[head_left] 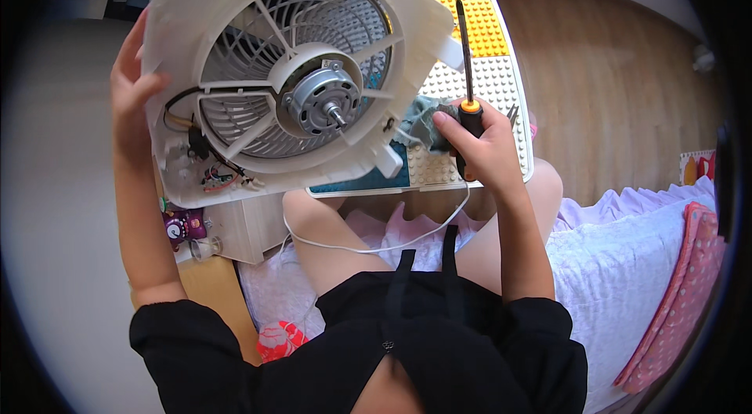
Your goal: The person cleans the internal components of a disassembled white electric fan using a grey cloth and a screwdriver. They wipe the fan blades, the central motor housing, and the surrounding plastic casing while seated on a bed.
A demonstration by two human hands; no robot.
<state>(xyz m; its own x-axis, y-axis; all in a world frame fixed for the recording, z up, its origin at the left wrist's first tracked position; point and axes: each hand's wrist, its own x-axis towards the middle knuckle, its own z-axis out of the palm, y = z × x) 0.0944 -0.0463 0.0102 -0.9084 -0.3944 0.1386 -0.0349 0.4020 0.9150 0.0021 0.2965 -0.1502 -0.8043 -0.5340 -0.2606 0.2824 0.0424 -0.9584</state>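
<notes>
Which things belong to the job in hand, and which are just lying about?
Job:
fan housing with motor, in the left hand
screwdriver, in the right hand
white cord, probably

Lying about, apparently:
purple figure
red patterned cloth
pink dotted cloth

fan (323, 99) left of screwdriver (470, 106)

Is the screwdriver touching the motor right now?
Apart. The head view shows the screwdriver in the right hand, with the white frame and a visible gap between it and the motor.
</notes>
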